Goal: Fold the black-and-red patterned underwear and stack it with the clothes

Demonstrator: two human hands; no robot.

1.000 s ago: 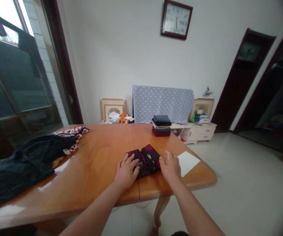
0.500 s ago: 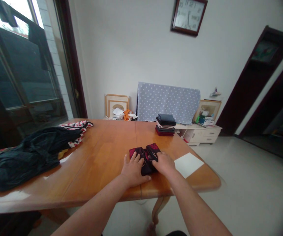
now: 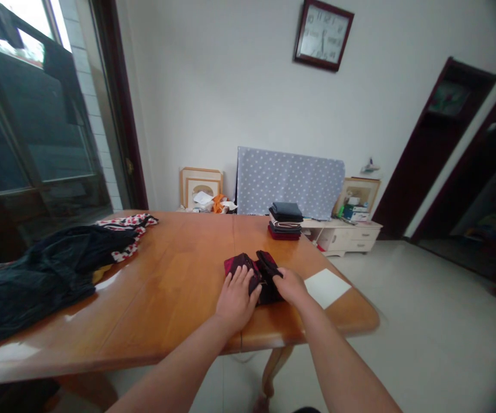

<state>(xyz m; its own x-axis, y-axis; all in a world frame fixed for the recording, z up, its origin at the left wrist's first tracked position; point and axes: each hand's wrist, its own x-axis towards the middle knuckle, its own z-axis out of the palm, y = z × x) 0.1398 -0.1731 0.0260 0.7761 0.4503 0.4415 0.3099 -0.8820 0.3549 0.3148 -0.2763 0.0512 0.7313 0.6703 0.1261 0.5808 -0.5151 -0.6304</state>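
Head view: thickly folded maroon-black cloth (image 3: pixel 267 288)

hands (image 3: pixel 236 298) on dark-red cloth (image 3: pixel 268 291) | folded stack (image 3: pixel 286 221) beyond | white sheet (image 3: pixel 328 288) (at right)

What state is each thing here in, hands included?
Left hand: open, laid on the garment
Right hand: gripping the garment's edge
Garment: partly folded
Stack of clothes: neatly folded
Heap of clothes: loose, rumpled
Paper: flat on the table
Dotted cover: draped
Clock: hanging
Cabinet drawers: shut

The white wall (image 3: pixel 213 86) bears a clock (image 3: pixel 323 35); the floor (image 3: pixel 429 321) seems tiled.
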